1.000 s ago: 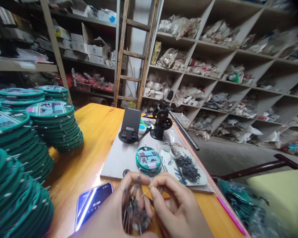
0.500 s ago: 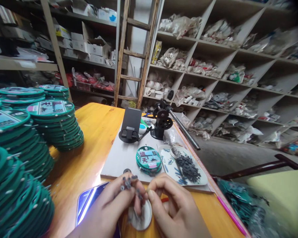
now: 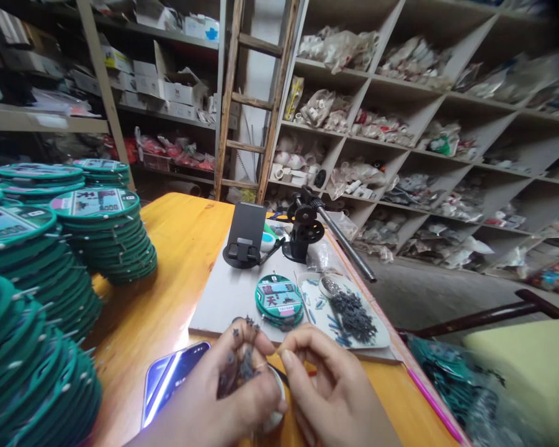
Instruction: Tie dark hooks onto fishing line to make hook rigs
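Observation:
My left hand point(image 3: 235, 397) is curled around several small dark grey pieces point(image 3: 247, 365), with a few of them up on its fingers. My right hand point(image 3: 335, 382) is beside it, thumb and forefinger pinched together; anything between those tips is too small to make out. Partly hidden under my left hand is a small round white dish point(image 3: 275, 422). Just beyond the hands, round green discs with printed labels point(image 3: 279, 297) lie stacked on a pale board point(image 3: 214, 304). To their right a white tray point(image 3: 382, 338) holds a heap of similar dark pieces point(image 3: 353, 316) and blue bits.
Tall stacks of green discs point(image 3: 107, 242) crowd the left of the yellow table point(image 3: 177, 217). A phone point(image 3: 167, 379) lies by my left wrist. Behind the board's discs stand a black phone stand point(image 3: 245, 233) and a black geared device point(image 3: 302, 226) with a metal rod point(image 3: 348, 242).
My left hand has turned and its thumb has come across toward the right, covering more of the white dish. The grey pieces shifted within it. My right hand has barely moved.

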Action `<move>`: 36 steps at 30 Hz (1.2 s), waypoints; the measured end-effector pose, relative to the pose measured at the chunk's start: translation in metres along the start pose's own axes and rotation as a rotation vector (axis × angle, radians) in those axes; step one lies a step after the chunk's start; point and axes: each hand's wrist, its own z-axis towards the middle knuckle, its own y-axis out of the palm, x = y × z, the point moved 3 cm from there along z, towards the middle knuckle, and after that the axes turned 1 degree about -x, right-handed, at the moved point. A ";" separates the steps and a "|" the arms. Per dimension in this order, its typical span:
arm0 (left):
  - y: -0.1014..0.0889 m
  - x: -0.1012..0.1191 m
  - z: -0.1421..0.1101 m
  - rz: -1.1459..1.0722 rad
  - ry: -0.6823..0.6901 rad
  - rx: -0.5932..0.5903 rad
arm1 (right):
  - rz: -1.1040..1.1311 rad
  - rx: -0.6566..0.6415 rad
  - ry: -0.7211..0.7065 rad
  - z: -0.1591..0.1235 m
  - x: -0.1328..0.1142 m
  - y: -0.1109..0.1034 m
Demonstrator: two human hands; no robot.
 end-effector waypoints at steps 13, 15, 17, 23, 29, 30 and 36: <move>0.003 0.004 -0.002 -0.008 -0.024 0.053 | 0.111 -0.047 0.084 0.000 0.001 -0.001; 0.003 0.009 -0.003 0.016 -0.036 0.120 | 0.041 -0.008 -0.010 0.000 -0.001 -0.002; 0.002 0.012 -0.003 0.063 -0.053 0.167 | -0.066 0.003 -0.088 0.000 -0.004 -0.003; 0.002 0.008 0.003 0.170 -0.021 0.131 | -0.247 -0.008 -0.161 -0.005 -0.014 -0.001; 0.001 0.007 0.004 0.209 -0.066 0.229 | -0.326 -0.015 -0.274 -0.008 -0.008 0.000; 0.000 0.007 0.004 0.212 -0.076 0.241 | -0.348 -0.012 -0.303 -0.009 -0.007 0.000; 0.002 0.004 0.001 0.216 -0.119 0.176 | -0.446 -0.025 -0.386 -0.010 -0.006 -0.001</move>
